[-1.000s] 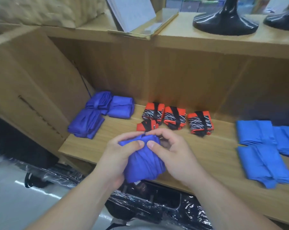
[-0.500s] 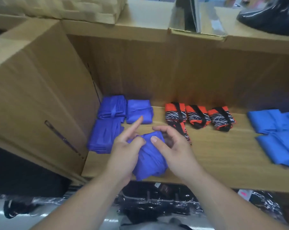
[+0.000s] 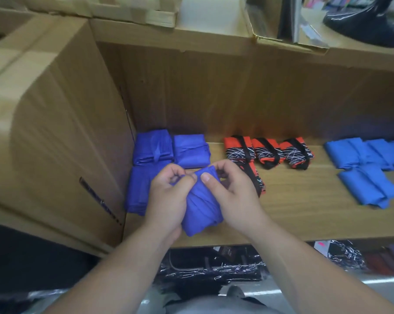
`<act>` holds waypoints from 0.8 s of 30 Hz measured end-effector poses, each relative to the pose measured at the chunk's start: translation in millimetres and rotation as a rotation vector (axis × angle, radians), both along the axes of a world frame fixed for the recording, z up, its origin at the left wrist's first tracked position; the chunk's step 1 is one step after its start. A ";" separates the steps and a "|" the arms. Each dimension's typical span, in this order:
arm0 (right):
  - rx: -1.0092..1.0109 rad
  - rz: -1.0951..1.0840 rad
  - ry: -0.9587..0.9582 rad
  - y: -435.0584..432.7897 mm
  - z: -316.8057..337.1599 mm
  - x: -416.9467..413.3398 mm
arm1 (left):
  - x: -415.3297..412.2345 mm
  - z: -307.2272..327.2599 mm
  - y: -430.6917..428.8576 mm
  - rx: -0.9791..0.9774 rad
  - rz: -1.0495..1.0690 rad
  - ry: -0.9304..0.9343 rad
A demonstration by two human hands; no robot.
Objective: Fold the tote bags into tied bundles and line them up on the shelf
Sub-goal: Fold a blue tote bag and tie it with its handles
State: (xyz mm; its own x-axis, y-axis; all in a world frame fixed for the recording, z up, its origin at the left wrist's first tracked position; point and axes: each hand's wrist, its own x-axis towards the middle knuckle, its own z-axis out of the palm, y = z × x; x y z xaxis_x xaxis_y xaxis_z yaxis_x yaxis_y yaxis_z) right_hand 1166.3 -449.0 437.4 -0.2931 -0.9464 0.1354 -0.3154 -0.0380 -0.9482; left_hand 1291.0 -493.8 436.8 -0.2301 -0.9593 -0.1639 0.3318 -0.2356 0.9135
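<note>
Three violet-blue cloth bundles (image 3: 154, 148) and four orange-black patterned bundles (image 3: 268, 152) already lie on wooden shelf (image 3: 304, 214). I see left hand (image 3: 168, 196) and right hand (image 3: 234, 196) pinching top of violet-blue folded tote bag (image 3: 200, 209) over shelf front. I judge tying unfinished, placing remains.

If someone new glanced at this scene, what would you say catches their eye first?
Most likely the centre, where the left hand and right hand both hold a folded indigo tote bag over the wooden shelf. Behind them, three orange-and-black bundles sit in a row, with bright blue bundles further right.
</note>
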 end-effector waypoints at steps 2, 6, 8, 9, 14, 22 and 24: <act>0.019 0.002 -0.079 -3.4 0.5 -0.9 | 2.0 -1.1 -4.2 0.004 -0.043 0.003; 0.077 0.028 -0.270 -5.5 2.4 -5.2 | 7.0 -2.4 -8.7 0.023 -0.218 -0.062; 0.100 0.041 -0.313 -6.5 3.9 -6.6 | 8.5 -0.3 -11.1 0.048 -0.248 -0.090; 0.114 0.047 -0.334 -7.2 5.2 -7.0 | 8.4 1.3 -12.2 0.053 -0.248 -0.108; 0.185 0.064 -0.420 -11.9 16.0 -12.1 | -1.3 9.9 -13.7 0.044 0.006 -0.088; 0.229 0.025 -0.583 10.9 10.5 -4.1 | -2.3 8.2 -21.5 0.114 0.148 0.138; 0.206 -0.038 -0.594 8.0 11.0 -9.4 | -2.6 6.3 -18.9 0.128 0.054 0.091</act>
State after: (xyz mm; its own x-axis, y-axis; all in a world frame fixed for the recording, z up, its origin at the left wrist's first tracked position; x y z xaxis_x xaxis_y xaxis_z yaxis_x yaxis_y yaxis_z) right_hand 1157.0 -441.0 448.5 -0.2963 -0.9233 -0.2446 0.2701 0.1646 -0.9486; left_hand 1288.4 -512.6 443.1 -0.1980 -0.9432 -0.2667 0.4268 -0.3279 0.8428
